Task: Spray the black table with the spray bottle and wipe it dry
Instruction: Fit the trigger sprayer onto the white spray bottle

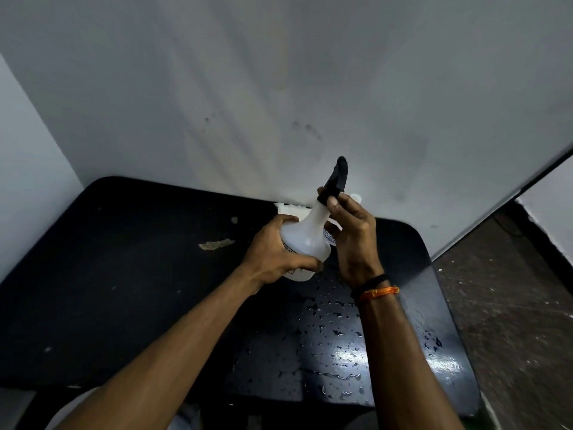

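Observation:
A white spray bottle (307, 237) with a black trigger head is held above the black table (124, 290), tilted so the nozzle points up toward the wall. My left hand (273, 252) wraps around the bottle's round body. My right hand (353, 237) grips the neck just below the black head. Water droplets glisten on the table's right half, under and in front of my right wrist. A white cloth (288, 208) lies at the table's back edge against the wall, mostly hidden behind the bottle.
The table stands in a corner, against a grey wall (279, 88) at the back and another on the left. Worn patches (217, 243) show on the tabletop. Speckled dark floor (511, 305) lies to the right.

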`<state>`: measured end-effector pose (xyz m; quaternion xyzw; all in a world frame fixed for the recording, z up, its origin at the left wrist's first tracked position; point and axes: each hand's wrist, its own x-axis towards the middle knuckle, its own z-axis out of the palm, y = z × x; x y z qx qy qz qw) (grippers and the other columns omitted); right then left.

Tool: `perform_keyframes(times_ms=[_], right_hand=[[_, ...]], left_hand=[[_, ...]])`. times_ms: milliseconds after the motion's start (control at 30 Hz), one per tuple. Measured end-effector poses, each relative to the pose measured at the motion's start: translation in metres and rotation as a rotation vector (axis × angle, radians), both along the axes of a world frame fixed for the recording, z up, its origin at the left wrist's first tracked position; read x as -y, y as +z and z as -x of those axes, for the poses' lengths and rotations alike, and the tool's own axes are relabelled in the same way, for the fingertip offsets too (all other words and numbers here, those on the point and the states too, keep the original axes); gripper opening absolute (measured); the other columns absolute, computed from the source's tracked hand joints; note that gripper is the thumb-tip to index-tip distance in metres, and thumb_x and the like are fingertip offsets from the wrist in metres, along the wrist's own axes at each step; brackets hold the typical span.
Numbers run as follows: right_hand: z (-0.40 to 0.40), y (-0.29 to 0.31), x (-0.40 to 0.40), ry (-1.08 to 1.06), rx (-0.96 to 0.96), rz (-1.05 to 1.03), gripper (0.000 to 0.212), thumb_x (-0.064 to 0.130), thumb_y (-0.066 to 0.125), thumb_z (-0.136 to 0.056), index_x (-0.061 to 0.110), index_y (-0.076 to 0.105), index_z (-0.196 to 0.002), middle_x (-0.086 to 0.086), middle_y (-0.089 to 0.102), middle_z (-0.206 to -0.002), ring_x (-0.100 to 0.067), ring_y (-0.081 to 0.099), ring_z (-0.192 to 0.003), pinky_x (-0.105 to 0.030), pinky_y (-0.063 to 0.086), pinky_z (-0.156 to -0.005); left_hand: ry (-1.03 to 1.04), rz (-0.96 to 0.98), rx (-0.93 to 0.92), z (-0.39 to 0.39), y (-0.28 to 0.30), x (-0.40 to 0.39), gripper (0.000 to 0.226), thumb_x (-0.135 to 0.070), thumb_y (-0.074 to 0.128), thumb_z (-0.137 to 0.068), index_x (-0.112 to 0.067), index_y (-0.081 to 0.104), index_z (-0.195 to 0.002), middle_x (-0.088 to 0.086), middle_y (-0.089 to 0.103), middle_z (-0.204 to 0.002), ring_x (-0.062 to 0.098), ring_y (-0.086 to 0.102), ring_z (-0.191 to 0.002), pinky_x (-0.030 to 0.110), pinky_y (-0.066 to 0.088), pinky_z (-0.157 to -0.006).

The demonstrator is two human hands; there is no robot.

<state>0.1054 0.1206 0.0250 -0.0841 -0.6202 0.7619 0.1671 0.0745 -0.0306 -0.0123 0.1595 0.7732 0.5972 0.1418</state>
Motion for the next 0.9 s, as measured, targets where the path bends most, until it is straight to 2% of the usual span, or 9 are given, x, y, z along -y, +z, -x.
perform_keyframes(times_ms=[100,233,333,433,500,600,700,800,900], right_hand=[[-0.003,0.003,-0.005,0.117,0.018,0.004,0.032,0.029,0.054,-0.096,0.015,0.071,-0.119,-0.006,0.072,-0.12,-0.023,0.065,-0.113,-0.035,0.053,-0.088],[-0.004,0.004,-0.007,0.168,0.018,-0.019,0.034,0.025,0.047,-0.103,0.009,0.065,-0.126,-0.01,0.068,-0.127,-0.033,0.059,-0.125,-0.047,0.049,-0.101],[-0.005,0.005,-0.007,0.163,-0.01,-0.02,0.03,0.023,0.052,-0.099,0.005,0.068,-0.117,-0.011,0.069,-0.118,-0.028,0.062,-0.117,-0.05,0.049,-0.1],[-0.003,0.004,-0.003,0.097,-0.033,0.0,0.035,0.025,0.06,-0.092,-0.001,0.068,-0.115,-0.01,0.071,-0.111,-0.02,0.066,-0.108,-0.04,0.054,-0.094],[-0.001,0.001,-0.001,0.025,-0.04,-0.017,0.038,0.023,0.063,-0.09,-0.004,0.068,-0.117,-0.011,0.072,-0.111,-0.02,0.067,-0.106,-0.038,0.054,-0.097],[-0.001,-0.001,0.0,-0.018,-0.041,-0.053,0.025,0.015,0.062,-0.094,0.0,0.071,-0.112,-0.007,0.075,-0.104,-0.017,0.069,-0.101,-0.033,0.056,-0.094],[-0.002,0.003,-0.001,0.018,-0.01,-0.045,0.033,0.022,0.065,-0.09,0.0,0.07,-0.113,-0.014,0.074,-0.108,-0.023,0.069,-0.105,-0.039,0.055,-0.093],[-0.006,0.007,-0.004,0.109,-0.016,-0.032,0.041,0.027,0.064,-0.09,-0.001,0.067,-0.119,-0.019,0.07,-0.117,-0.03,0.065,-0.114,-0.049,0.051,-0.1],[-0.01,0.01,-0.006,0.189,-0.046,-0.05,0.031,0.022,0.057,-0.095,0.002,0.068,-0.116,-0.018,0.069,-0.12,-0.033,0.064,-0.115,-0.051,0.049,-0.102]], left_hand=[[-0.075,-0.049,0.042,0.003,0.005,0.004,0.092,-0.046,0.093,-0.038,-0.025,0.058,-0.121,-0.008,0.065,-0.108,0.009,0.066,-0.095,0.025,0.058,-0.075],[-0.124,-0.076,0.058,0.001,0.006,0.005,0.091,-0.048,0.093,-0.039,-0.025,0.058,-0.12,-0.006,0.067,-0.108,0.005,0.066,-0.092,0.021,0.058,-0.074],[-0.121,-0.074,0.042,0.0,0.005,0.005,0.091,-0.049,0.094,-0.039,-0.027,0.058,-0.12,-0.008,0.067,-0.109,0.003,0.066,-0.093,0.022,0.059,-0.076],[-0.09,-0.055,0.014,0.001,0.005,0.005,0.091,-0.051,0.095,-0.038,-0.029,0.059,-0.118,-0.009,0.068,-0.107,0.004,0.067,-0.093,0.027,0.06,-0.078],[-0.054,-0.022,-0.018,0.002,0.004,0.004,0.092,-0.054,0.095,-0.035,-0.031,0.059,-0.117,-0.011,0.067,-0.105,0.004,0.066,-0.092,0.028,0.061,-0.077],[-0.027,-0.001,-0.032,0.002,0.003,0.003,0.095,-0.054,0.095,-0.034,-0.031,0.058,-0.118,-0.012,0.066,-0.105,0.006,0.065,-0.093,0.029,0.06,-0.077],[-0.064,-0.007,-0.014,0.004,0.004,0.005,0.095,-0.054,0.095,-0.035,-0.03,0.058,-0.12,-0.011,0.066,-0.108,0.005,0.065,-0.095,0.028,0.059,-0.079],[-0.158,-0.04,0.058,0.005,0.006,0.009,0.088,-0.048,0.095,-0.04,-0.029,0.061,-0.119,-0.008,0.068,-0.109,0.005,0.067,-0.095,0.027,0.059,-0.081],[-0.244,-0.035,0.071,0.003,0.008,0.01,0.085,-0.041,0.096,-0.048,-0.026,0.06,-0.124,-0.004,0.068,-0.115,0.013,0.067,-0.104,0.037,0.059,-0.089]])
